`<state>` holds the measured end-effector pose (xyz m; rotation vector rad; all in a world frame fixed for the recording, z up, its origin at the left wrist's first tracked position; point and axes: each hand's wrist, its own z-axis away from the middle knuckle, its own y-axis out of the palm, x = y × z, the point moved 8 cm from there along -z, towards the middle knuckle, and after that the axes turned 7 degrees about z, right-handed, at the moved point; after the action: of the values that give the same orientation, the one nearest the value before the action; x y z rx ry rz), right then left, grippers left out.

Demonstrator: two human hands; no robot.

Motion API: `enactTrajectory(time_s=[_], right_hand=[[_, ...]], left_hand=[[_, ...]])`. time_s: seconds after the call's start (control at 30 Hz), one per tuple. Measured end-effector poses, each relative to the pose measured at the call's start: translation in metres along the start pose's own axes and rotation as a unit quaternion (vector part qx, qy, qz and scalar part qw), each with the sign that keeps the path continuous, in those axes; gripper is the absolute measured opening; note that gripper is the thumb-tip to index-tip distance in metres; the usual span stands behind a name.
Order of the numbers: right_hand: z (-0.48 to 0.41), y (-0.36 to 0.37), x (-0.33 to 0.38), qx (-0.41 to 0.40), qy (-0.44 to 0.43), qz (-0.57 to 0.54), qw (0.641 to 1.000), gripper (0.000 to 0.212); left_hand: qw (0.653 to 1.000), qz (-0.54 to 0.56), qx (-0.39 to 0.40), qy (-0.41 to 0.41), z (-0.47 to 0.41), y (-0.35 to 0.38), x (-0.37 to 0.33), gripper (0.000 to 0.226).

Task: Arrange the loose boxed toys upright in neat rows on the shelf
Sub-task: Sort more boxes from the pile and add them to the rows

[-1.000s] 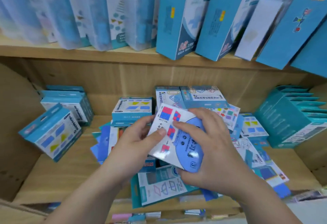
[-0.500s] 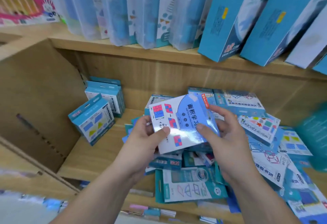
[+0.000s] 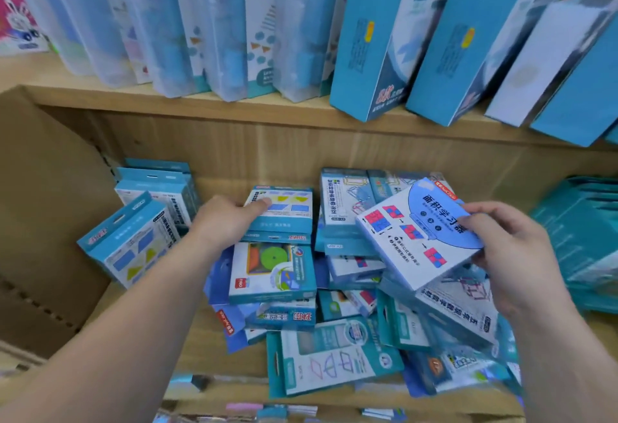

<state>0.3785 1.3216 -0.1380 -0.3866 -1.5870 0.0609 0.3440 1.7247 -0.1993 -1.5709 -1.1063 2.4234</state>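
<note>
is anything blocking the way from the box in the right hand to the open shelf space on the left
Yes: the left hand and forearm reach across the path, resting on a small teal box. The white-and-blue box in the right hand hangs above the loose pile.

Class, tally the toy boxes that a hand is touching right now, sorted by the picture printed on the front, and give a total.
White box with pink and blue squares, held in the right hand: 1
Teal box with yellow and blue shapes, under the left hand: 1
Total: 2
</note>
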Motion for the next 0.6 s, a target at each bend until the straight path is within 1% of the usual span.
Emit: enactTrajectory(time_s=[0.07, 0.13, 0.17, 0.27, 0.37, 0.5, 0.6], right_hand=[[-0.003, -0.004, -0.008, -0.013, -0.001, 0.033, 0.999, 0.016], [-0.006, -0.006, -0.017, -0.028, -0.005, 0.082, 0.996, 0.013], [-0.008, -0.007, -0.02, -0.036, -0.009, 0.106, 0.994, 0.011], [-0.011, -0.006, -0.023, -0.045, -0.026, 0.164, 0.985, 0.012], [-0.012, -0.009, -0.023, -0.047, -0.026, 0.178, 0.983, 0.012], [-0.015, -0.022, -0.026, -0.062, -0.012, 0.182, 0.981, 0.016], [-0.017, -0.027, -0.027, -0.06, -0.016, 0.232, 0.971, 0.015]], left_hand=[[0.999, 0.03, 0.007, -0.009, -0.001, 0.004, 0.001, 0.064], [0.998, 0.069, -0.002, -0.013, -0.003, 0.006, 0.004, 0.069], [0.997, 0.08, -0.005, -0.015, -0.002, 0.008, 0.004, 0.067], [0.994, 0.102, 0.021, -0.022, 0.004, 0.013, 0.0, 0.049], [0.989, 0.137, 0.036, -0.03, 0.003, 0.019, -0.001, 0.041], [0.978, 0.211, -0.009, -0.005, 0.001, 0.011, -0.005, 0.028], [0.964, 0.263, -0.031, 0.014, 0.007, 0.005, -0.009, 0.013]])
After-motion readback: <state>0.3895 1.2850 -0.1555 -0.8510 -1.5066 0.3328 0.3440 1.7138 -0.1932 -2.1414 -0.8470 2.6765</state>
